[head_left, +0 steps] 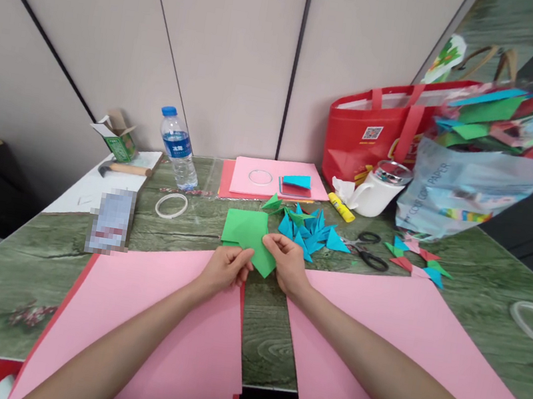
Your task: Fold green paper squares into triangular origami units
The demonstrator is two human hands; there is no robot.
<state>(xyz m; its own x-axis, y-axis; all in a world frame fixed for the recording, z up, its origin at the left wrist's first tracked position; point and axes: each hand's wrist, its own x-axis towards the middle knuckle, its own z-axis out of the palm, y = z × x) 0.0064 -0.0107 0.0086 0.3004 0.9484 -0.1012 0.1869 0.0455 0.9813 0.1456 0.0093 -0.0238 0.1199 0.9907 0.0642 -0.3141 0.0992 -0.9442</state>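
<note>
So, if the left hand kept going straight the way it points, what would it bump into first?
The green paper: the left hand is already touching it. Just past that, the right hand seems next in line, though depth is hard to judge from one view.

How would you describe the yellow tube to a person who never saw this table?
At the back of the table, find the red bag, then the white mug in front of it. The yellow tube lies just left of the mug, beyond the blue folded papers. Its slim, bright yellow body sets it apart from the wide mug and the pointed papers.
</note>
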